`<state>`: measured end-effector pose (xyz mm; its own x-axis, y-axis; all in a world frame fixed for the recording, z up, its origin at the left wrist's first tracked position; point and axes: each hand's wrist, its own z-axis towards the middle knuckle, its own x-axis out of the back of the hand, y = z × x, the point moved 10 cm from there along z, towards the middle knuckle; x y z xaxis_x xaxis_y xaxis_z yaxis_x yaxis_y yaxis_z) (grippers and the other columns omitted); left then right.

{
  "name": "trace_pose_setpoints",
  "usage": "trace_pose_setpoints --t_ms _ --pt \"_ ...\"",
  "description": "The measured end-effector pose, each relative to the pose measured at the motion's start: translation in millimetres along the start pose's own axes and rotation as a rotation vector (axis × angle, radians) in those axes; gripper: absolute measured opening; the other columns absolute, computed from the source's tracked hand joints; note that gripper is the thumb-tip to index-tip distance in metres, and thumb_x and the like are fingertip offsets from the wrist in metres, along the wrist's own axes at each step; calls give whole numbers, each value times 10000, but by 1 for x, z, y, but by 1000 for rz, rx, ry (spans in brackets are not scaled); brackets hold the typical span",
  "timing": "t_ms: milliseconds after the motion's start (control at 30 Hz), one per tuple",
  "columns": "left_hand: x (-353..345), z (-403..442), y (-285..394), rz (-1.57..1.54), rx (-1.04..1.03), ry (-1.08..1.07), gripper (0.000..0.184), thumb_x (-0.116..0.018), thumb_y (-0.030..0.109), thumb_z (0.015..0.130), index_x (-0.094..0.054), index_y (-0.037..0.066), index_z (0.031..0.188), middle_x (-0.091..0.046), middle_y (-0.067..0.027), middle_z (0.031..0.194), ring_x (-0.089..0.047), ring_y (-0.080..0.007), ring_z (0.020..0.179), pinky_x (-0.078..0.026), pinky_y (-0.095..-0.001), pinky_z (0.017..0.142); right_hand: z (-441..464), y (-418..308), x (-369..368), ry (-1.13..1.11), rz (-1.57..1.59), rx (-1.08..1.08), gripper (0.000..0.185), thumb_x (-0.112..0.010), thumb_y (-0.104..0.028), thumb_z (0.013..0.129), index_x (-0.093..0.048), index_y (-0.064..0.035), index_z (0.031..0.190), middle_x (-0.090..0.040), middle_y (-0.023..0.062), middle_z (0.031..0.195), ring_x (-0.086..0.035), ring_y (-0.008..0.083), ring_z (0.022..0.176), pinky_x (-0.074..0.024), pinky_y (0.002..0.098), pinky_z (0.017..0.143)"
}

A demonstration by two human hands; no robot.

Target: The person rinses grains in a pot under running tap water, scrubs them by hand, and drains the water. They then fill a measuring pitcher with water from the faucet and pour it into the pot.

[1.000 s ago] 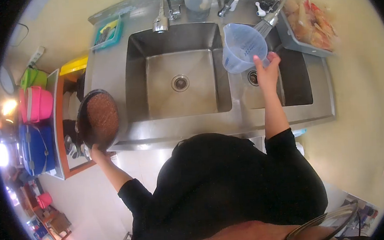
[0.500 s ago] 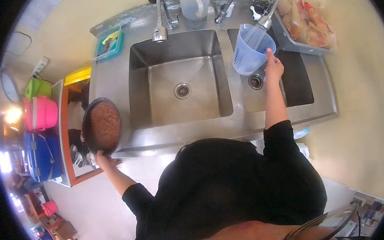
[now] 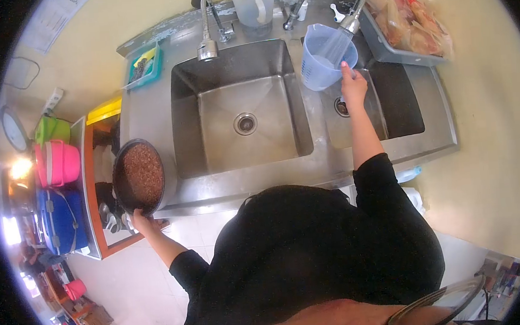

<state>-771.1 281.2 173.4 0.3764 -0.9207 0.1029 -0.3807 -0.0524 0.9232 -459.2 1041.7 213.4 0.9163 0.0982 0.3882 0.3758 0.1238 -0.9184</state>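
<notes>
At the left end of the steel counter, my left hand point(image 3: 140, 220) grips the near edge of a dark round pot point(image 3: 125, 191). Brown, grainy contents point(image 3: 144, 169) fill much of it, and the pot leans slightly toward me. Over the smaller right basin, my right hand point(image 3: 354, 88) is closed on the handle side of a translucent blue measuring jug point(image 3: 312, 67). Water from a spray tap head point(image 3: 350, 24) streams into the jug. How full the jug is I cannot tell. My left fingertips are partly hidden by the pot.
A large sink basin point(image 3: 253, 145) lies between my hands, with a spring-necked tap point(image 3: 207, 49) above it. Behind stands a clear jug point(image 3: 251, 11). A grey tub point(image 3: 405, 55) of bagged food sits back right; a teal tray point(image 3: 150, 74) sits back left. Buckets stand far left.
The measuring jug has moved a little left and away from me, with the water still running into it. My left hand keeps its hold on the pot. The view has shifted slightly.
</notes>
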Motion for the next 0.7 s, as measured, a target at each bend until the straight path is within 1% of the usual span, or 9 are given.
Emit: trace_pose_setpoints --t_ms 100,167,233,333,400,467,567,667,700 --pt "-4 -9 6 -20 -20 4 449 -509 184 745 -473 196 1192 -504 -93 1151 -506 -252 936 -330 -731 739 8 0 -12 -21 -48 36 597 -638 -531 793 -646 65 822 -651 223 779 -624 323 748 -468 392 720" --pt "0 2 4 -51 -60 -23 431 -511 157 740 -488 154 1170 -524 -102 1114 -514 -236 908 -398 -637 744 11 0 -16 -13 -40 56 608 -637 -530 791 -647 73 869 -654 244 817 -634 353 788 -472 396 743" --pt "15 48 -17 -88 -118 -83 414 -511 125 735 -496 105 1148 -538 -112 1089 -522 -222 888 -453 -527 738 5 -10 -14 -22 -72 57 621 -636 -534 789 -646 76 907 -651 259 841 -638 360 823 -473 394 763" --pt "-2 10 7 -238 -152 -43 330 -497 -1 682 -502 34 1011 -544 -58 867 -528 -168 646 -403 -250 492 3 -16 -12 31 -88 97 623 -634 -537 789 -646 75 905 -649 256 835 -639 357 817 -473 393 761" --pt "-14 -39 28 -122 -72 41 292 -498 10 672 -487 52 960 -532 -50 841 -527 -165 655 -399 -253 492 5 -13 -13 19 -90 91 615 -631 -539 790 -645 70 875 -648 243 814 -633 350 792 -470 394 747" --pt "-15 -45 31 -118 -62 47 278 -497 11 662 -478 58 935 -525 -46 829 -524 -164 654 -396 -255 493 5 -11 -16 -60 -98 36 607 -628 -542 792 -642 63 836 -646 228 792 -625 341 764 -466 395 731" --pt "-10 -42 28 -36 -43 69 255 -505 17 671 -473 53 921 -525 -50 834 -524 -163 667 -409 -266 516 2 -20 -13 -41 -105 82 599 -624 -546 794 -626 53 776 -635 208 742 -602 326 712 -457 396 704" --pt "-10 -25 23 -131 -110 24 241 -508 20 680 -473 44 918 -527 -57 836 -527 -162 669 -416 -268 514 7 -15 -12 37 -59 156 511 -640 -483 821 -549 -24 618 -510 24 529 -480 126 491 -385 287 487" --pt "-9 -15 19 -188 -148 -5 238 -509 21 683 -473 40 918 -528 -60 836 -528 -162 668 -418 -268 511 8 -13 -13 32 -50 157 510 -640 -483 822 -547 -25 617 -506 21 523 -475 123 480 -382 285 478"
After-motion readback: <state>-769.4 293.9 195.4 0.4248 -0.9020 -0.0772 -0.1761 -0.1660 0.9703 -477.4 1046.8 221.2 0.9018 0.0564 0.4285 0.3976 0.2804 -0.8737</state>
